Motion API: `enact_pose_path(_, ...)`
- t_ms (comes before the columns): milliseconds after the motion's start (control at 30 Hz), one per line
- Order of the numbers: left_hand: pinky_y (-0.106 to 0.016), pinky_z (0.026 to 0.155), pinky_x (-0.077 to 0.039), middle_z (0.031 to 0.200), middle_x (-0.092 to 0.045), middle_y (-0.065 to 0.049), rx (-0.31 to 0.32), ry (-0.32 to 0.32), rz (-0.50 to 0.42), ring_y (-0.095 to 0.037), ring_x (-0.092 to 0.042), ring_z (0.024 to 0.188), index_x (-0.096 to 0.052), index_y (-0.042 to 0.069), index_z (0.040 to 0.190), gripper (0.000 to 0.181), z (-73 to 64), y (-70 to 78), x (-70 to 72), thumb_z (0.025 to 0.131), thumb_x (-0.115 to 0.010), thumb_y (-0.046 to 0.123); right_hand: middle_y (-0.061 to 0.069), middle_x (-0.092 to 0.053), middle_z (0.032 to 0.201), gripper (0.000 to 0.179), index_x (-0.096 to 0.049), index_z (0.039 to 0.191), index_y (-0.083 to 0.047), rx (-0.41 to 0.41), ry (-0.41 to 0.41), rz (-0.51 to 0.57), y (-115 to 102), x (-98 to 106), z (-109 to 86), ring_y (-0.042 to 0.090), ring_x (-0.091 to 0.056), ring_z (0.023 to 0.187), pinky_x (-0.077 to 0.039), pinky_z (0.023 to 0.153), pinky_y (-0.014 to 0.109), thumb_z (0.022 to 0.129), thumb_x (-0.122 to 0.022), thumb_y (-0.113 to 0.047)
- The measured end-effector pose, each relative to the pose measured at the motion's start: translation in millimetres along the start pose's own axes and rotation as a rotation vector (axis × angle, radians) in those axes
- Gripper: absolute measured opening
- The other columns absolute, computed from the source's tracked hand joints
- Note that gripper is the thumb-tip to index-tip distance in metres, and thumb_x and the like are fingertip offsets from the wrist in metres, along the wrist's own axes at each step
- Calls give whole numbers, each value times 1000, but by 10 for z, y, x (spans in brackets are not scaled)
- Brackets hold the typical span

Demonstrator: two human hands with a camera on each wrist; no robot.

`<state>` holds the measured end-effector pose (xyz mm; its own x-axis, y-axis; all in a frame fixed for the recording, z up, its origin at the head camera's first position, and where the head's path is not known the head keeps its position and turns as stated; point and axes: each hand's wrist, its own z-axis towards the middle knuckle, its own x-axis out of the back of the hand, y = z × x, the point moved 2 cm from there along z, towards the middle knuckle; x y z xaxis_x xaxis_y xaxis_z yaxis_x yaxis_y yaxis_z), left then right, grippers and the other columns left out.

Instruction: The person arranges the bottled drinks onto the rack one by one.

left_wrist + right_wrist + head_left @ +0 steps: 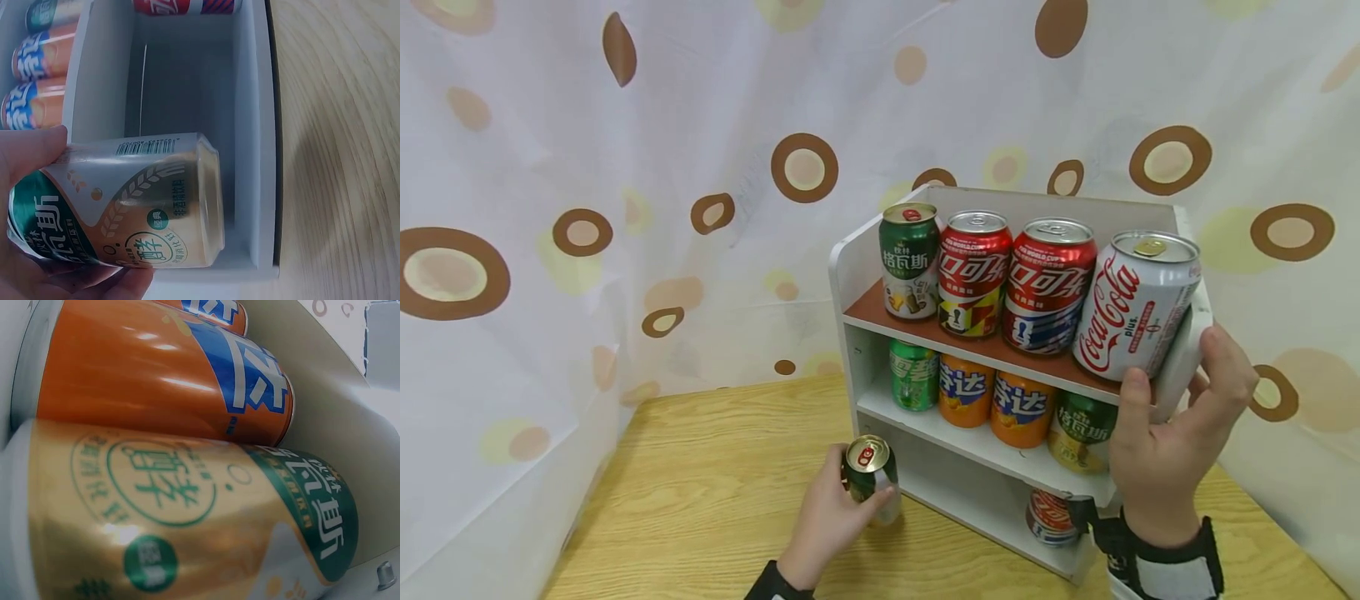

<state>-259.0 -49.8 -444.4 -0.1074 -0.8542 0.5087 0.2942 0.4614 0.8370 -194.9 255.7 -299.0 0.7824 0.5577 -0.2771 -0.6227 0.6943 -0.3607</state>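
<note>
My left hand [831, 512] holds a green and gold drink can [871, 479] upright, thumb on one side and fingers round the other. In the left wrist view this can [125, 203] overlaps the bottom compartment's left end. My right hand [1176, 437] grips the right side panel [1183, 354] of a white three-level shelf, with the thumb at the front near the base of a white Coca-Cola can [1138, 304]. That can leans on the top level, beside two red Coca-Cola cans [1048, 283] and a green-topped can [910, 262].
On the middle level stand a green can [913, 375], two orange cans [966, 392] and a green and gold can [1082, 429]. A red and white can [1051, 517] sits at the bottom level's right end. The shelf stands on a wooden table [700, 483] before a patterned curtain [715, 125].
</note>
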Motion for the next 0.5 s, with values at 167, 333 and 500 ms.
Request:
enact_pose_path(167,-51,100,-56,131,-65,-17,-7,-29,-4,-34,-65,121,-47,2,138,74,33,60,-125,84,-87,33,18,-50,135,51,-45,121,8,-1,-9,-15,4,10,6,31,-49,128,-43,99,18,98,-61,-35)
enact_pose_path(333,-52,104,-53,132,-65,-15,-13,-57,-23,-33,-64,123,-47,4,138,73,76,88,-250,83,-87,33,17,-50,134,51,-45,121,8,3,-12,-21,14,19,9,31,-48,127,-43,99,18,98,-61,-35)
enact_pose_path(500,-50,103,-54,130,-65,-15,-52,-67,-19,-33,-65,122,-48,4,135,70,120,86,-353,83,-88,28,17,-50,134,54,-45,121,8,6,-19,-27,29,20,7,30,-48,127,-42,98,18,99,-61,-39)
